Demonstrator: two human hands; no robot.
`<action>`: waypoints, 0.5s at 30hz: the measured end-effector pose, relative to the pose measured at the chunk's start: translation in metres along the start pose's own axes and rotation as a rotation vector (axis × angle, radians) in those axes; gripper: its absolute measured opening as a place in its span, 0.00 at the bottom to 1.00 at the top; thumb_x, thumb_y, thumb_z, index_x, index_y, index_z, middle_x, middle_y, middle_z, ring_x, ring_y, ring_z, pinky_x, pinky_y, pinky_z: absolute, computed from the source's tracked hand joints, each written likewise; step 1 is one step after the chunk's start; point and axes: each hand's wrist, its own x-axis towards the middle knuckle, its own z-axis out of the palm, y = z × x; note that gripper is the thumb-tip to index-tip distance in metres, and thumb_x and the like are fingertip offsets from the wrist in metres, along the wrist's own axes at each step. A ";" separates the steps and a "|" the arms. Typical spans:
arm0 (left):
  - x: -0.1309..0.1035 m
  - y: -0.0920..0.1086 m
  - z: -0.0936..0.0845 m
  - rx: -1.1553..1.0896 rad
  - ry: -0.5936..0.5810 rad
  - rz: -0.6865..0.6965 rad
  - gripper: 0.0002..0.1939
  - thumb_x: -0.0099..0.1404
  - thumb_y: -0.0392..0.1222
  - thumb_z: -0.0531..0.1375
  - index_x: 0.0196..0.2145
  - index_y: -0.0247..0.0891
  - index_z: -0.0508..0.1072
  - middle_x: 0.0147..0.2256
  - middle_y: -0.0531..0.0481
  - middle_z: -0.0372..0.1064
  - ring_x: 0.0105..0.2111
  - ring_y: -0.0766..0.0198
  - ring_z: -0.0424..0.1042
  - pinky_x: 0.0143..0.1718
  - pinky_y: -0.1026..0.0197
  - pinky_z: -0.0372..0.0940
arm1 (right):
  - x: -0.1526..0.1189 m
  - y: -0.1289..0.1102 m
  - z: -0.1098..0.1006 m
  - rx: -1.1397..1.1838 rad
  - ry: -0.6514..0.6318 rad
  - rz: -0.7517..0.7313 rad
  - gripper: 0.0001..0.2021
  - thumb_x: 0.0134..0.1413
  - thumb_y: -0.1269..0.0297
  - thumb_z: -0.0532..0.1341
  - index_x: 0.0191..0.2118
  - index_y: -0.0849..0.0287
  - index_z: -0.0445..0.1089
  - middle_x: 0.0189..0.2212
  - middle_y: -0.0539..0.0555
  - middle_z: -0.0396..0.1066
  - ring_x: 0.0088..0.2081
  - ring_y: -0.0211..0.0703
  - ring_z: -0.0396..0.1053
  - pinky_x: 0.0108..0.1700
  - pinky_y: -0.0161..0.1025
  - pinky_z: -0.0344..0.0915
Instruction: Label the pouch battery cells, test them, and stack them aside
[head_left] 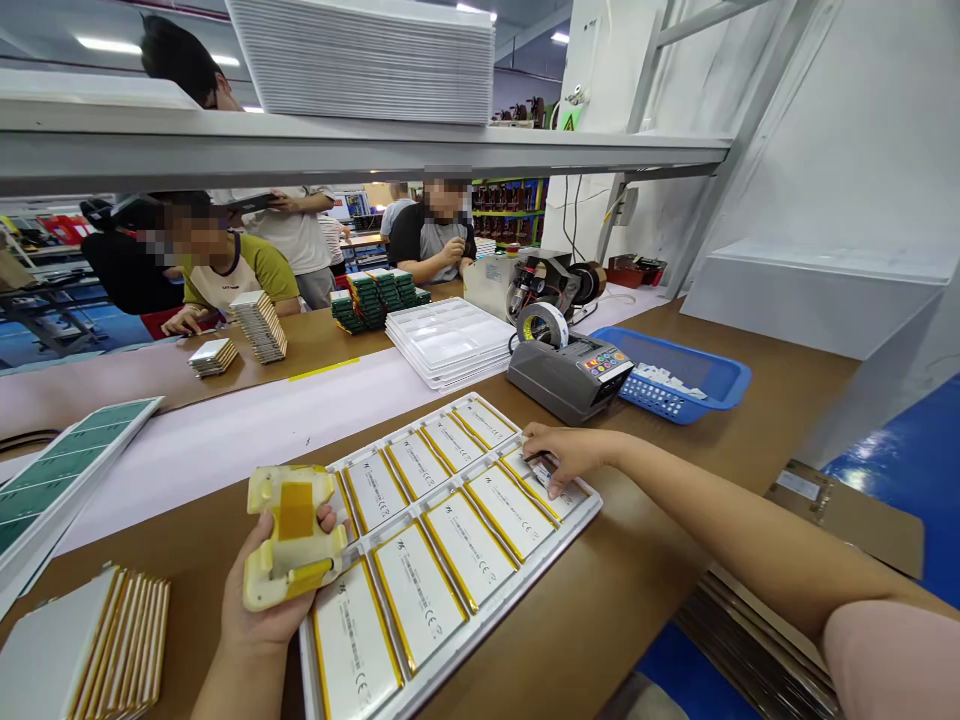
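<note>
My left hand (262, 590) is wrapped round a pale yellow plastic fixture (297, 535) with an amber tape patch, held over the left edge of a white tray (480, 640). Flat white battery packs (476, 535) with yellow edges lie in the tray in two rows. At the tray's far right corner, my right hand (566, 452) bends its fingers over the last pack (564, 496), with a small dark item between them. Whether the fingers grip the pack or only touch it is unclear.
Grey tape dispenser (562, 378) and blue basket (682, 375) stand beyond the tray. White trays (450, 340) are stacked behind. Battery stack (112, 640) sits front left, a green-lined tray (67, 465) farther left. A shelf (360, 150) crosses above. People sit opposite.
</note>
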 end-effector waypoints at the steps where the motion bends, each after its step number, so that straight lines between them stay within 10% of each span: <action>1: 0.000 0.000 0.001 0.000 0.010 -0.003 0.18 0.57 0.40 0.52 0.46 0.37 0.66 0.33 0.38 0.72 0.32 0.52 0.72 0.38 0.42 0.65 | 0.001 0.003 0.003 0.017 0.031 0.009 0.26 0.32 0.52 0.66 0.39 0.61 0.63 0.41 0.55 0.54 0.41 0.44 0.58 0.45 0.39 0.58; 15: -0.003 0.004 0.006 0.074 -0.042 0.010 0.18 0.56 0.36 0.51 0.45 0.39 0.67 0.34 0.40 0.72 0.33 0.51 0.72 0.35 0.42 0.66 | 0.009 0.001 0.041 0.067 0.613 0.240 0.20 0.46 0.65 0.59 0.48 0.53 0.62 0.43 0.53 0.64 0.42 0.44 0.63 0.45 0.40 0.59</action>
